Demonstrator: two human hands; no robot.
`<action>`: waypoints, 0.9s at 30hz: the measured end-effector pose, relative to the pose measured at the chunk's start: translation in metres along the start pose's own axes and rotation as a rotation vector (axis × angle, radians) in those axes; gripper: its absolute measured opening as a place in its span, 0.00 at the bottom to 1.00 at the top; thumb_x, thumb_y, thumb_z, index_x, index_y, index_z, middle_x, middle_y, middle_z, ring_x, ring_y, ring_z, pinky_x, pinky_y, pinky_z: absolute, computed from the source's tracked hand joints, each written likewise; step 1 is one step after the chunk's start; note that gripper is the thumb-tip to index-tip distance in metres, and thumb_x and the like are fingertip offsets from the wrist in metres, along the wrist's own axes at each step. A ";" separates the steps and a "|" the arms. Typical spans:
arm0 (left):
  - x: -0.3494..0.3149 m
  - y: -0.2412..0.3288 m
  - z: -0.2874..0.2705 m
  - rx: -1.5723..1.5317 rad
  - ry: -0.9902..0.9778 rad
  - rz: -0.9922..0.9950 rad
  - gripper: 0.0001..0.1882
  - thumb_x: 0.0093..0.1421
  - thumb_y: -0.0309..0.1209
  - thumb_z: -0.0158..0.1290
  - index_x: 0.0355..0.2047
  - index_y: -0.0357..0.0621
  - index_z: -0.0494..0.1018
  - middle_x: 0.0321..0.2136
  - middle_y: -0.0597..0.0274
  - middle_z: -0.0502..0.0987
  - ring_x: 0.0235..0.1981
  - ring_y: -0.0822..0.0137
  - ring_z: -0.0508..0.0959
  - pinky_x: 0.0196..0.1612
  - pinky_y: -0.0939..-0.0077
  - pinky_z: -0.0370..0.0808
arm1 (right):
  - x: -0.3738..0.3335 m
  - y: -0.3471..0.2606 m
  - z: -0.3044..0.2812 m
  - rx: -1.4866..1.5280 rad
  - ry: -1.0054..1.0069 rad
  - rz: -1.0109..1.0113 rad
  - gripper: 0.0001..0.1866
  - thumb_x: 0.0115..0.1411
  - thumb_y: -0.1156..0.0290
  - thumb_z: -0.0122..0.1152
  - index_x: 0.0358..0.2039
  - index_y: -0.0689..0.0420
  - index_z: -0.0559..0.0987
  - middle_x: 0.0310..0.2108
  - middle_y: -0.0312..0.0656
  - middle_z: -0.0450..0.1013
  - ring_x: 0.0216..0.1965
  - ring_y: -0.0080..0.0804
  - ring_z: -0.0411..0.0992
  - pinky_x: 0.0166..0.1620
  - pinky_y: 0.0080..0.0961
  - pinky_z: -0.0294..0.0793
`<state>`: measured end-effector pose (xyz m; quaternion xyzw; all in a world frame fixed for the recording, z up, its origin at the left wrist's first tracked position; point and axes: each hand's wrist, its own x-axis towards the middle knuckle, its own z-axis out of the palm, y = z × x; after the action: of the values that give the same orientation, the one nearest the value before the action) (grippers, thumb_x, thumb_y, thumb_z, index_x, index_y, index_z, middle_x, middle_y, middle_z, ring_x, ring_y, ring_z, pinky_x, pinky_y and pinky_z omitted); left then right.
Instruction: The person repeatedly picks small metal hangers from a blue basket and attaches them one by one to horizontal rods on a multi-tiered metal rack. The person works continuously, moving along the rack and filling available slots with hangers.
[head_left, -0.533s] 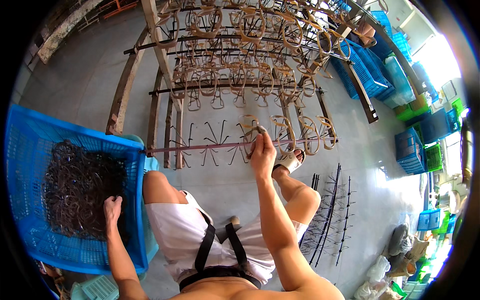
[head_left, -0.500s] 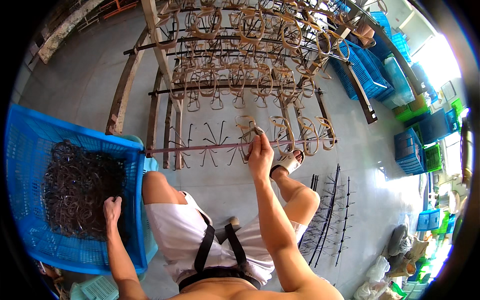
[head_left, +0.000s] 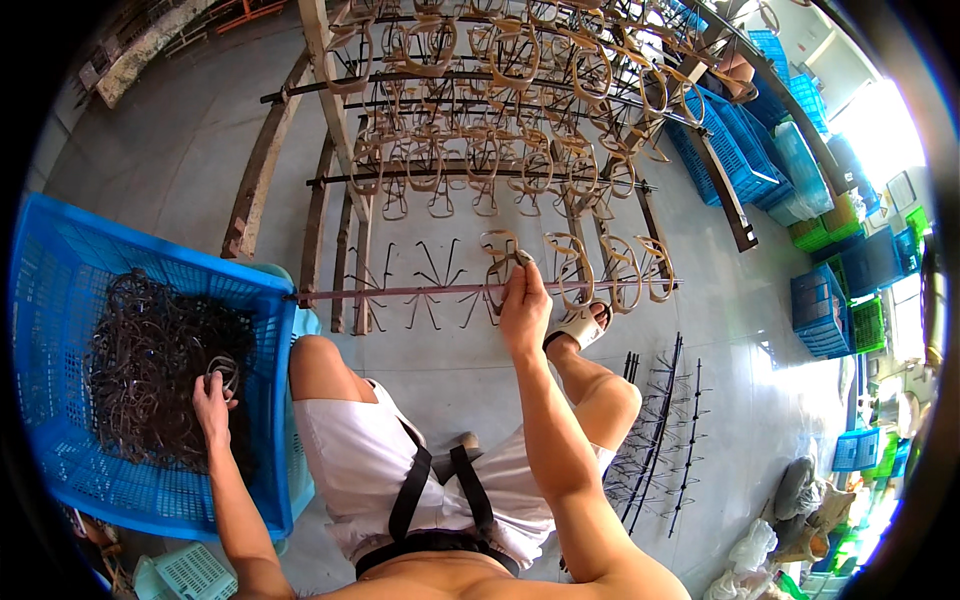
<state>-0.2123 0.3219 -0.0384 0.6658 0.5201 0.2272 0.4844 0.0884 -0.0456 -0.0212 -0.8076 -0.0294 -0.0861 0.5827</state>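
My right hand [head_left: 524, 310] is closed, pinching a tan loop-shaped frame [head_left: 497, 262] at a thin reddish rod [head_left: 400, 292]. The rod carries prongs that fan out. More tan looped frames [head_left: 570, 262] hang to the right of this hand, while bare black prongs [head_left: 436, 266] stand out to its left. Inside the blue crate [head_left: 150, 258] lies a tangled heap of dark brown looped pieces [head_left: 145, 375]. At the heap's right side, my left hand [head_left: 213, 402] has its fingers curled on a looped piece [head_left: 225, 372]; the exact grip is partly hidden.
A wooden rack [head_left: 265, 165] ahead holds several rows of rods hung with looped frames. Black pronged rods [head_left: 655, 435] lie on the floor at right. Blue baskets [head_left: 730, 150] stand at the far right, and plastic bags [head_left: 755, 542] at the lower right.
My left hand has shifted slightly up and left over the heap, and a looped piece now shows at its fingers. My right hand stays at the same place on the rod.
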 end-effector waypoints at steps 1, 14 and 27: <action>-0.004 0.004 0.000 -0.049 -0.005 0.000 0.14 0.61 0.41 0.49 0.38 0.44 0.72 0.22 0.70 0.66 0.21 0.80 0.67 0.20 0.86 0.70 | 0.001 -0.001 -0.001 0.023 0.005 0.004 0.14 0.65 0.66 0.46 0.27 0.63 0.70 0.13 0.33 0.63 0.15 0.18 0.59 0.19 0.19 0.60; -0.070 0.052 -0.011 -0.727 -0.218 -0.027 0.16 0.60 0.43 0.47 0.32 0.43 0.72 0.20 0.69 0.66 0.17 0.78 0.63 0.20 0.84 0.60 | -0.040 -0.055 -0.009 -0.675 0.195 -0.413 0.23 0.55 0.67 0.58 0.50 0.61 0.68 0.48 0.57 0.58 0.47 0.53 0.59 0.49 0.44 0.58; -0.116 0.085 0.041 -0.623 -0.990 -0.178 0.25 0.63 0.45 0.45 0.23 0.35 0.76 0.08 0.71 0.61 0.10 0.81 0.58 0.13 0.84 0.51 | -0.104 -0.095 0.032 0.556 -1.110 0.063 0.09 0.59 0.74 0.57 0.38 0.66 0.75 0.30 0.35 0.71 0.33 0.20 0.67 0.39 0.17 0.67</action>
<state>-0.1806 0.2002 0.0427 0.4729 0.1947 -0.0101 0.8593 -0.0246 0.0208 0.0398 -0.5505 -0.3254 0.3748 0.6712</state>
